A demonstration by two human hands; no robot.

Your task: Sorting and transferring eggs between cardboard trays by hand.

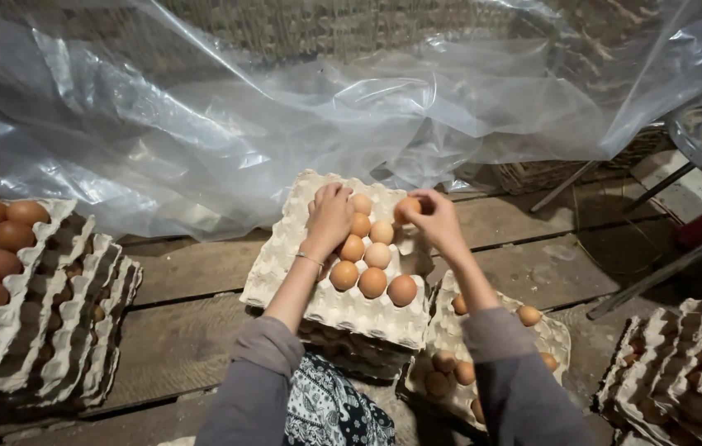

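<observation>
Both hands work at a tray partly filled with eggs.

The right hand (438, 219) pinches a brown egg (405, 209) between thumb and fingertips, above the far right corner of the tray (285, 256). The left hand (330, 216) lies palm down on the far rows of that tray, fingers together and curled over the eggs beneath it; whether it grips one cannot be told. Eight more eggs (373, 256) sit in the right-hand cells of the tray, which tops a short stack on a plank floor (194, 272). A second tray (553, 339), partly filled, lies just beside it near the right forearm. A full stack (78, 314) stands at the left edge, an empty stack (690, 355) at the right edge. Clear plastic sheet (285, 107) hangs along the far edge.
</observation>
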